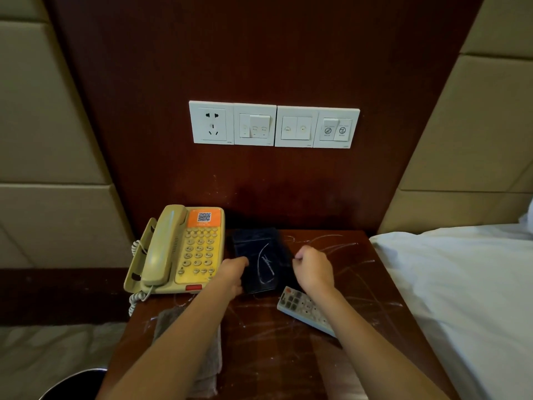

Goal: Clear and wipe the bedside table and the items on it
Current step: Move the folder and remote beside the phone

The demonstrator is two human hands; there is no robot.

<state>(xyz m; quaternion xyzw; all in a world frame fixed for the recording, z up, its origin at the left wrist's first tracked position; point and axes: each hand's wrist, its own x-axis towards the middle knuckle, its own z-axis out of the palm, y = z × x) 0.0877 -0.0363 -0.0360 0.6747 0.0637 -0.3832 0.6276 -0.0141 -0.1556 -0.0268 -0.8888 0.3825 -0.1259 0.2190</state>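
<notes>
On the table [259, 327], a white-scribbled dark box [259, 255]

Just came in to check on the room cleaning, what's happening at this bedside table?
A person grips the dark box at the middle of the bedside table, left hand on its left side, right hand curled at its right. The telephone, the remote control and a grey cloth lie on the table, and white streaks mark the wood.
</notes>
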